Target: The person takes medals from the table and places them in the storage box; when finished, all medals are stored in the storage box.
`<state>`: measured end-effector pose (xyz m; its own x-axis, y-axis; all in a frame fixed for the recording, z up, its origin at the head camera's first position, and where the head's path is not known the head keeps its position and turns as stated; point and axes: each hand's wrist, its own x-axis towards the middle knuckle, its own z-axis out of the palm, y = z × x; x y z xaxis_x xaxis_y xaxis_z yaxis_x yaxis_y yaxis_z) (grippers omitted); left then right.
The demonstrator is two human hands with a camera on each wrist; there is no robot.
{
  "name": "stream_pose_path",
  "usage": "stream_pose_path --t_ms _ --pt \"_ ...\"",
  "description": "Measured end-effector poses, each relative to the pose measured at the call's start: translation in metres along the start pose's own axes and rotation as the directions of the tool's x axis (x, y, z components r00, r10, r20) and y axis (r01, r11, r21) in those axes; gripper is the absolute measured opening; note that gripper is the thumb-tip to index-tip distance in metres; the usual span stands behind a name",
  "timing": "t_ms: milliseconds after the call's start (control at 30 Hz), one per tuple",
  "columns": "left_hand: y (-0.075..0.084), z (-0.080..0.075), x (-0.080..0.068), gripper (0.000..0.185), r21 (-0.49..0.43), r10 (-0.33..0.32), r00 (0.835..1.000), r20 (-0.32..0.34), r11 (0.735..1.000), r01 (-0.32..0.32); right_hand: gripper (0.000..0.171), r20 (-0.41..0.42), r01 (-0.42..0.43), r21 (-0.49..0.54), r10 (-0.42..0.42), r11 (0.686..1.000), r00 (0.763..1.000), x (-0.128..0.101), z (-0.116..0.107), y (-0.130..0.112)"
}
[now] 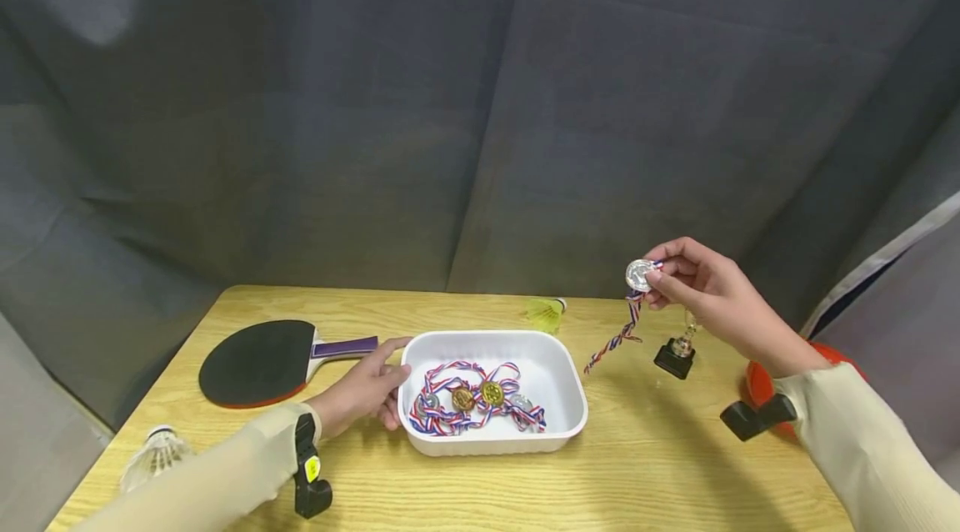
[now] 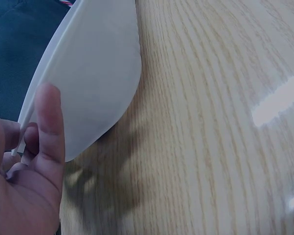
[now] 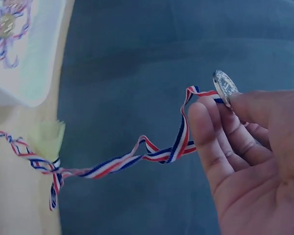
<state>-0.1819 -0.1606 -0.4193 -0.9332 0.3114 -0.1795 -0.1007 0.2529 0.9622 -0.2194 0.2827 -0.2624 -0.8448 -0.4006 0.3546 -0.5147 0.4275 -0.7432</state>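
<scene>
Between thumb and fingers, my right hand [image 1: 705,290] pinches a silver medal [image 1: 641,274] above the table's right side. Its twisted red, white and blue ribbon [image 3: 112,165] dangles from it, as the right wrist view also shows. My left hand [image 1: 367,388] grips the left rim of a white plastic tub [image 1: 525,440]; in the left wrist view the thumb [image 2: 50,112] lies along the tub's outer wall. Inside the tub lie several medals with tangled striped ribbons, among them a gold medal [image 1: 492,393] and a bronze medal [image 1: 462,399].
A black table tennis bat [image 1: 258,363] lies left of the tub, and a white shuttlecock [image 1: 157,457] sits by the left sleeve. Behind the tub is a yellow shuttlecock [image 1: 545,314]. A small trophy [image 1: 677,355] and a red object [image 1: 761,386] stand near the right arm.
</scene>
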Motion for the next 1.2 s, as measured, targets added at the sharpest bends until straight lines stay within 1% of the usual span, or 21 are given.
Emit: stream_pose_path --t_ms 100,167,267,333,433,567,700,833,1000,1067,1200 --pt "0.000 0.000 0.000 0.057 -0.005 -0.003 1.000 -0.001 1.000 0.003 0.024 -0.024 0.003 -0.003 -0.003 1.000 1.000 0.012 0.002 -0.015" --pt "0.000 0.000 0.000 0.057 -0.009 -0.004 1.000 -0.001 1.000 0.004 0.024 -0.028 0.023 -0.008 -0.023 1.000 0.999 0.021 0.004 -0.025" --pt "0.000 0.001 0.000 0.057 -0.010 -0.002 1.000 -0.003 1.000 0.002 0.023 -0.027 0.064 0.027 -0.063 0.998 0.998 0.033 0.008 -0.037" --pt "0.000 0.001 0.000 0.057 -0.012 0.000 1.000 -0.006 1.000 0.000 0.023 -0.014 0.096 0.051 -0.096 0.994 0.995 0.041 0.013 -0.044" --pt "-0.001 0.002 -0.001 0.057 -0.016 0.002 1.000 -0.008 1.000 -0.002 0.021 0.009 0.111 0.109 -0.113 0.988 0.994 0.049 0.023 -0.049" --pt "-0.001 0.004 -0.001 0.058 -0.024 0.008 1.000 0.000 1.000 -0.008 0.023 0.050 0.090 0.134 -0.097 0.987 0.994 0.055 0.039 -0.050" --pt "-0.001 0.005 0.000 0.058 -0.027 0.020 1.000 0.001 0.999 -0.020 0.024 0.118 0.047 0.140 -0.064 0.989 0.991 0.061 0.056 -0.041" --pt "0.000 0.005 0.002 0.058 -0.026 0.014 1.000 -0.007 1.000 -0.014 0.024 0.216 -0.038 0.140 0.007 0.989 0.976 0.064 0.074 -0.021" --pt "-0.001 0.006 0.002 0.057 -0.032 0.007 1.000 -0.004 0.999 -0.007 0.022 0.309 -0.146 0.117 0.104 0.982 0.945 0.058 0.086 0.010" --pt "-0.001 0.007 0.002 0.057 -0.033 0.009 1.000 -0.001 0.999 -0.009 0.021 0.344 -0.169 0.095 0.128 0.981 0.930 0.056 0.088 0.020" --pt "0.000 0.006 0.002 0.058 -0.038 0.010 1.000 0.000 0.999 -0.010 0.020 0.413 -0.192 0.014 0.169 0.981 0.895 0.051 0.091 0.034"
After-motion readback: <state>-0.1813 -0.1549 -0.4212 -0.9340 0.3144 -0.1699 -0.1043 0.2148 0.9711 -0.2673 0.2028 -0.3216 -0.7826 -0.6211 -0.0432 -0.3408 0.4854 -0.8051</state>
